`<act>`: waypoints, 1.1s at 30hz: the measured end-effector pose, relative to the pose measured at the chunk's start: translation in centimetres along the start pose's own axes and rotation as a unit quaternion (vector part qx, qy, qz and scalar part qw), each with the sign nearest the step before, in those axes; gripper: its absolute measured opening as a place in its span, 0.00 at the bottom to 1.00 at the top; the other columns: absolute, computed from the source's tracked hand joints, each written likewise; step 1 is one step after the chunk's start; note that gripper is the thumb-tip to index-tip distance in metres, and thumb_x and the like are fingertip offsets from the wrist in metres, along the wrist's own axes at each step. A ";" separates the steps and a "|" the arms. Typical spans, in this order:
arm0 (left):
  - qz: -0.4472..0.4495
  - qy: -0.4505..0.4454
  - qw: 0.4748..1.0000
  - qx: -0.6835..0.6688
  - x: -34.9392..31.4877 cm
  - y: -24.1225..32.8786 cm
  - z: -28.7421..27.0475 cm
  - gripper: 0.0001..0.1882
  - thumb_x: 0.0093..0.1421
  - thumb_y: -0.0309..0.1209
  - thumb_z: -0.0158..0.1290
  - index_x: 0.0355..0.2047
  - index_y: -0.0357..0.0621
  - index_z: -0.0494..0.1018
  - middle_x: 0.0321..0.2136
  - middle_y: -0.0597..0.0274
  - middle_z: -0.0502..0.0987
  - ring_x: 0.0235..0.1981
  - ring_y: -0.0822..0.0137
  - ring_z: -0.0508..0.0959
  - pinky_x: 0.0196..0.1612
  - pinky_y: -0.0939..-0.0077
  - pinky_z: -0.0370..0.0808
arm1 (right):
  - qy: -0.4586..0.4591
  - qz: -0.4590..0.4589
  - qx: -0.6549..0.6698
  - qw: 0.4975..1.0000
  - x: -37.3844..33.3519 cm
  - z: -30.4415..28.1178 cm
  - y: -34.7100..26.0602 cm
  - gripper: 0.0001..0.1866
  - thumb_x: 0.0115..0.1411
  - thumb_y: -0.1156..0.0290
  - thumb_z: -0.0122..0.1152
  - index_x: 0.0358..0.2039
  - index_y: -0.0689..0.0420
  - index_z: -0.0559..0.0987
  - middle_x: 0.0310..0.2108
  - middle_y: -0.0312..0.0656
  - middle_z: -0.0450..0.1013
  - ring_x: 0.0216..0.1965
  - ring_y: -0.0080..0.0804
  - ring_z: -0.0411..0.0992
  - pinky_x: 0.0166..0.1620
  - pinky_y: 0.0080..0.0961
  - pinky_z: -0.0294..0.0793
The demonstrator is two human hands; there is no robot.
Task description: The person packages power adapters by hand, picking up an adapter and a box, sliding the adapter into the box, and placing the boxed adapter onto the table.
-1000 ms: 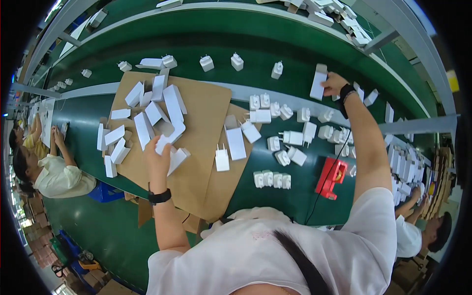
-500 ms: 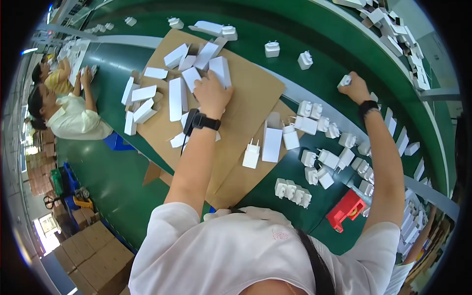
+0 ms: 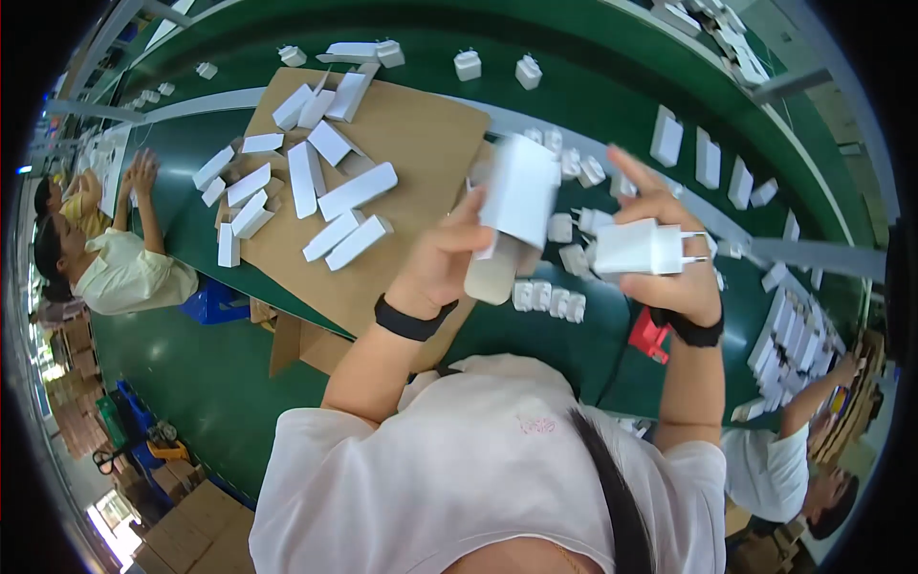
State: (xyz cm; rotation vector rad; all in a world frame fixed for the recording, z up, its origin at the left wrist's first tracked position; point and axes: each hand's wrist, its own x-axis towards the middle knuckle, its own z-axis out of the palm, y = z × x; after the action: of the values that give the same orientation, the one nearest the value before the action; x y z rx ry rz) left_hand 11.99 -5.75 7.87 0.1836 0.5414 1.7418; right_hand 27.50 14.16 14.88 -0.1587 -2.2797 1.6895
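White carton [image 3: 521, 187] pinched in left hand [image 3: 438, 266], frame centre, lower end apparently open but blurred, plug adapter [image 3: 636, 249] gripped in right hand [image 3: 694, 289], centre right

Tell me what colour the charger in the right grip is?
White: the charger in the right grip shows best in the head view.

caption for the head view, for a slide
Left hand holding an open white box, right hand a white plug adapter.
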 end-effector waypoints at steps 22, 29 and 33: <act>0.159 0.084 0.902 0.392 -7.4 -11.0 2.8 0.28 0.51 0.26 0.43 0.53 0.37 0.54 0.44 0.57 0.68 0.46 0.68 0.68 0.51 0.74 0.64 | 0.208 0.211 0.141 0.945 -14.7 6.5 -2.2 0.18 0.43 0.80 0.61 0.36 0.59 0.69 0.39 0.44 0.72 0.37 0.25 0.72 0.40 0.22 0.73; 0.121 0.049 0.842 0.524 -7.9 -11.2 4.1 0.37 0.49 0.43 0.60 0.52 0.37 0.57 0.33 0.54 0.74 0.33 0.66 0.75 0.35 0.76 0.72 | 0.211 -0.044 -0.343 0.914 -15.1 5.0 -6.1 0.31 0.35 0.72 0.75 0.43 0.58 0.74 0.35 0.42 0.72 0.35 0.32 0.71 0.38 0.23 0.71; 0.221 0.055 0.691 0.686 -8.4 -11.0 5.4 0.33 0.45 0.46 0.63 0.47 0.41 0.66 0.29 0.50 0.76 0.28 0.58 0.77 0.32 0.73 0.74 | 0.153 -0.051 -0.445 0.881 -14.6 2.9 -7.1 0.28 0.36 0.76 0.70 0.42 0.55 0.72 0.38 0.45 0.71 0.37 0.43 0.71 0.39 0.30 0.72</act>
State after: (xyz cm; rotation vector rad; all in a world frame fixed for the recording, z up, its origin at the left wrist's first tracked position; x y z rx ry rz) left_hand 25.93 -10.77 9.03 1.3598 1.9584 1.4040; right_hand 41.10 5.53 18.33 -0.4458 -2.5503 0.4023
